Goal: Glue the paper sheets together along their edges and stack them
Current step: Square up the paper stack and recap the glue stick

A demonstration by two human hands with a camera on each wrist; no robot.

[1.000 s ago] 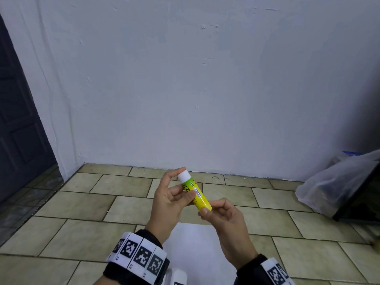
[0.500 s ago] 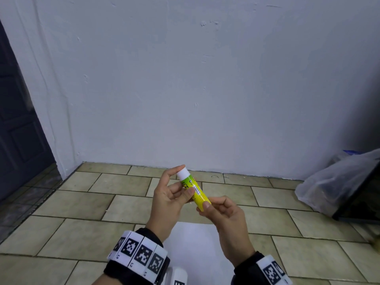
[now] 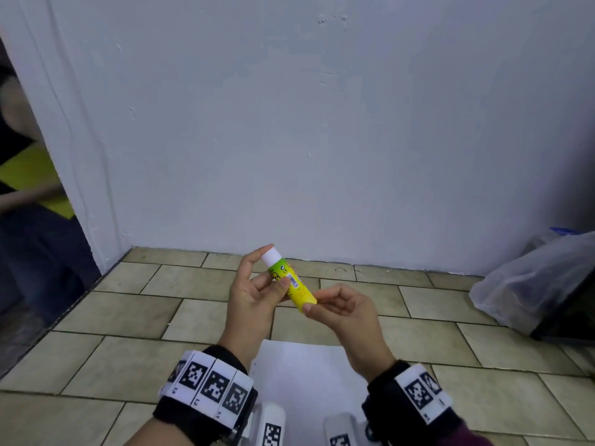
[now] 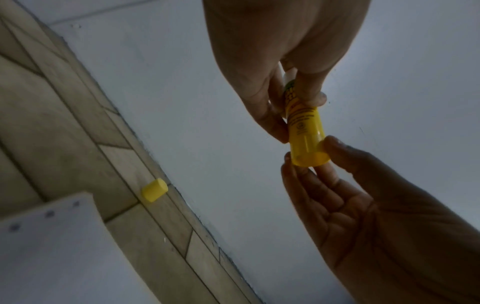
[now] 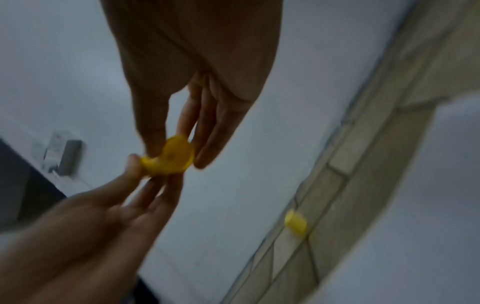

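A blurred figure in yellow and dark clothing [image 3: 29,175] shows through the doorway, far left of the glue stick [image 3: 291,281]. The left hand [image 3: 254,294] grasps the glue stick's upper barrel between thumb and fingers, holding it tilted above the tiled floor [image 3: 128,317], white glue end up and away. Just right of that, the right hand [image 3: 344,313] pinches the stick's yellow base with thumb and fingertips. Below the glue stick, the white paper sheet [image 3: 299,381] lies flat on the floor, punched holes along its left edge. The yellow cap [image 4: 154,192] lies on the tiles beyond the paper. Far right of the glue stick sits a plastic bag [image 3: 531,284] against the wall.
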